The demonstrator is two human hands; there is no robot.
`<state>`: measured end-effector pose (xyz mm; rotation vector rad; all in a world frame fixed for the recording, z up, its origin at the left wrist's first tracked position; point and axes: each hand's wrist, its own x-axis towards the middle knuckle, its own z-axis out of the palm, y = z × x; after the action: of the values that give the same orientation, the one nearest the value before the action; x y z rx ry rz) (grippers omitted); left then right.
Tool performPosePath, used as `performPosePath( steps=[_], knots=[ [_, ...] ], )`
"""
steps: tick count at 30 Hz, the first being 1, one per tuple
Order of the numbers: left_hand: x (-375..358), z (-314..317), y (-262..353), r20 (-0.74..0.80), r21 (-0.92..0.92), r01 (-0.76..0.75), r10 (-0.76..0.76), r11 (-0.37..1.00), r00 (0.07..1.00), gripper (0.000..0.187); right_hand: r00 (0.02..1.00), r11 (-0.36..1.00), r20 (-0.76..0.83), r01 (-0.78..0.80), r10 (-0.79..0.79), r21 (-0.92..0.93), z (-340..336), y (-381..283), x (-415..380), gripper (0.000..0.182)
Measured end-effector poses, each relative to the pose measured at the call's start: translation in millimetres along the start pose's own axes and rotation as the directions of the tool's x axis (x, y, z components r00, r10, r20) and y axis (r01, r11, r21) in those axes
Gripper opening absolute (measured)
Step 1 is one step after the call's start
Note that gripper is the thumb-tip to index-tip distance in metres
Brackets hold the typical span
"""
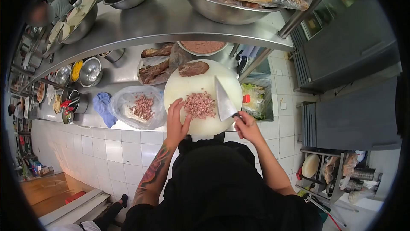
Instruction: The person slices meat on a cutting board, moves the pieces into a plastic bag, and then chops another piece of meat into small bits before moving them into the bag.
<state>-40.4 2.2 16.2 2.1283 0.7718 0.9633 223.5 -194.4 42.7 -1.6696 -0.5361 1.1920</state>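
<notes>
White cutting board (192, 88): right hand (247, 128) clamped on the cleaver (224, 100), left hand (177, 120) spread open against the chopped meat (199, 105), corralling the pile beside the blade.

Pink chopped meat (199, 105) heaped mid-way on the round white board (192, 86), broad cleaver (224, 101) blade just beside it.

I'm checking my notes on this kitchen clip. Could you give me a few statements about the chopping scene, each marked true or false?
1. The right hand holds a cleaver. True.
2. The left hand rests beside the chopped meat. True.
3. The cutting board is square and blue. False: it is round and white.
4. The plastic bag left of the board has nothing in it. False: it holds chopped meat.
5. A whole piece of meat lies at the board's far edge. True.
</notes>
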Motion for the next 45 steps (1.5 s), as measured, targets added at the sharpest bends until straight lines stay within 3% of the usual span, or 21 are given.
performPosePath(
  steps=[1,3,11,15,19,21,23,26,29,35,37,39,41,42,43,44,45],
  knots=[
    [8,3,-8,-0.001,0.001,0.000,0.000,1.000,1.000,0.049,1.000,1.000,0.002,0.001,-0.001,-0.001,-12,7,2,0.024],
    [18,11,-29,0.089,0.105,-0.001,-0.008,0.994,0.996,0.060,1.000,0.985,0.005,-0.029,0.028,0.171,-36,30,6,0.021],
    [40,22,-43,0.201,0.143,-0.035,0.006,0.989,0.980,0.065,0.991,0.974,-0.086,-0.077,0.098,0.214,-35,55,-11,0.023],
    [40,36,-37,0.255,0.166,-0.064,0.020,0.984,0.967,0.073,0.991,0.990,-0.082,-0.095,0.104,0.108,3,48,-6,0.026],
    [42,59,-18,0.257,0.146,-0.090,0.050,0.985,0.965,0.078,0.992,0.983,-0.118,-0.068,0.048,-0.173,71,19,-9,0.030],
    [43,69,-3,0.207,0.166,-0.099,0.064,0.981,0.976,0.082,0.996,0.967,-0.090,-0.032,0.009,-0.252,94,14,-6,0.031],
    [44,80,4,0.145,0.137,-0.103,0.083,0.985,0.986,0.072,0.999,0.963,-0.047,-0.006,-0.007,-0.268,107,11,-3,0.031],
    [36,100,-5,0.013,-0.031,0.036,-0.036,0.999,0.999,0.045,1.000,0.974,-0.013,0.006,-0.009,-0.228,114,13,3,0.024],
    [38,98,3,0.012,-0.175,0.135,-0.135,0.975,0.991,0.039,1.000,0.986,0.014,0.029,-0.028,-0.163,116,7,-2,0.023],
    [46,66,3,-0.173,-0.161,0.080,-0.108,0.984,0.979,0.037,0.994,0.969,0.087,0.089,-0.071,-0.232,135,-25,-5,0.021],
    [51,34,-12,-0.253,-0.180,0.114,-0.158,0.977,0.954,0.035,0.982,0.952,0.155,0.149,-0.110,-0.269,158,-36,14,0.024],
    [54,-10,-56,-0.449,0.049,0.061,-0.033,0.997,0.893,0.033,0.868,0.793,0.329,0.482,-0.373,-0.373,196,-50,42,0.032],
    [51,-50,-92,-0.558,0.094,0.223,-0.134,0.970,0.819,0.034,0.904,0.888,0.425,0.221,-0.032,-0.403,235,-88,57,0.034],
    [47,-64,-119,-0.568,0.040,0.314,-0.237,0.949,0.789,0.036,0.903,0.888,0.429,0.226,-0.036,-0.401,246,-97,62,0.034],
    [38,-72,-150,-0.571,-0.015,0.400,-0.337,0.916,0.749,0.038,0.893,0.865,0.444,0.165,0.073,-0.475,254,-104,65,0.032],
    [24,-74,-184,-0.574,-0.014,0.397,-0.333,0.918,0.748,0.038,0.875,0.830,0.448,0.108,0.182,-0.547,257,-108,67,0.031],
    [9,-73,-218,-0.563,0.215,0.461,-0.277,0.861,0.779,0.044,0.877,0.830,0.448,0.114,0.174,-0.546,253,-99,69,0.031]
  ],
)
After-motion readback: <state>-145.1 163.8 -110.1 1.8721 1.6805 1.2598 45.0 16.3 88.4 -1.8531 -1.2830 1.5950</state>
